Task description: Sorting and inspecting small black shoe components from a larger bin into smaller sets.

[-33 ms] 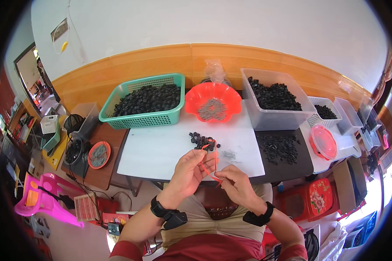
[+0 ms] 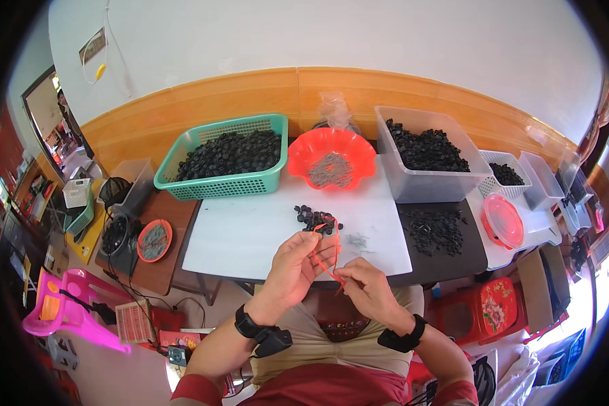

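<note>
Red strip (image 2: pixel 322 264) is pinched by left hand (image 2: pixel 294 262) at its nine o'clock and by right hand (image 2: pixel 367 283) at four, with black pieces (image 2: pixel 311 217) near twelve; gentle, even tension should prevent twisting

The dark table (image 2: pixel 476 252) carries a white sheet (image 2: pixel 250 243) and scattered small black pieces (image 2: pixel 434 231).

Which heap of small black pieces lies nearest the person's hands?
The small loose heap of black pieces on the white rectangular sheet, just beyond the left hand; the others lie farther off.
</note>
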{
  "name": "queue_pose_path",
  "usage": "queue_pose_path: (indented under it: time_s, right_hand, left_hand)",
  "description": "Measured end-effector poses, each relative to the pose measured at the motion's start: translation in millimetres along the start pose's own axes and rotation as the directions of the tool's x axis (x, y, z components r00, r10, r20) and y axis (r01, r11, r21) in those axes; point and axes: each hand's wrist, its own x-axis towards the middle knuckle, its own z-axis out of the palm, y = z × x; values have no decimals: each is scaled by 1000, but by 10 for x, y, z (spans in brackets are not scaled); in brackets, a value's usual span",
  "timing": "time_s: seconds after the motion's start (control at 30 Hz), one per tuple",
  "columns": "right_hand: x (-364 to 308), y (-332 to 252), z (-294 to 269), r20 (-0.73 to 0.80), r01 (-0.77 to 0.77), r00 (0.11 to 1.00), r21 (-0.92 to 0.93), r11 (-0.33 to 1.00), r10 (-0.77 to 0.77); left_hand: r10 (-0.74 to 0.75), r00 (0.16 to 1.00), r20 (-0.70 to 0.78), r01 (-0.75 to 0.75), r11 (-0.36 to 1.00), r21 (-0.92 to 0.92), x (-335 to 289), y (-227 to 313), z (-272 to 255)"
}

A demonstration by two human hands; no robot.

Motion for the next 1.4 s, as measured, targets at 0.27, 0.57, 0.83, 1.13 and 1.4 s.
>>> queue_pose_path:
  time_s: [0.27, 0.57, 0.83, 1.13, 1.4]
  right_hand:
    - [-52, 77, -3, 108, 7, 994, -106, 994, 5]
    - [-36, -14, -73, 137, -254, 962, 130, 958, 236]
    - [78, -59, -102, -57, -118, 989, 274, 955, 138]
    - [113, -77, -185, -66, -184, 977, 232, 955, 205]
    - [210, -61, -385, -72, -188, 979, 77, 979, 193]
  left_hand:
    - [37, 998, 50, -38, 999, 22, 43, 54, -1]
    - [59, 992, 111, -70, 993, 95, -14, 9, 52]
    - [37, 986, 165, -88, 946, 312, -30, -119, 57]
    - [44, 992, 121, -114, 738, 665, -144, -157, 69]
    - [164, 962, 219, -272, 513, 814, -132, -127, 14]
